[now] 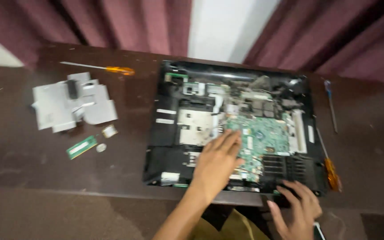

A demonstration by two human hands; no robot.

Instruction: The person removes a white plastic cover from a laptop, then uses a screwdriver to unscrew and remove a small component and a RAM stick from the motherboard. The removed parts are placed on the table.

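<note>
1. Head view: right hand [298,209] at the table's near edge, fingers spread loose, tips on the near right corner of the opened laptop base [227,124]; grips nothing.
2. Left hand [218,162] lies flat and unclenched on the green circuit board [263,138] inside the base.
3. Laptop base sits mid-table [32,164], reaching the near edge.
4. Orange screwdriver [332,171] just right of base.
5. Grey metal plates [67,104], memory stick [82,147] toward left edge.
</note>
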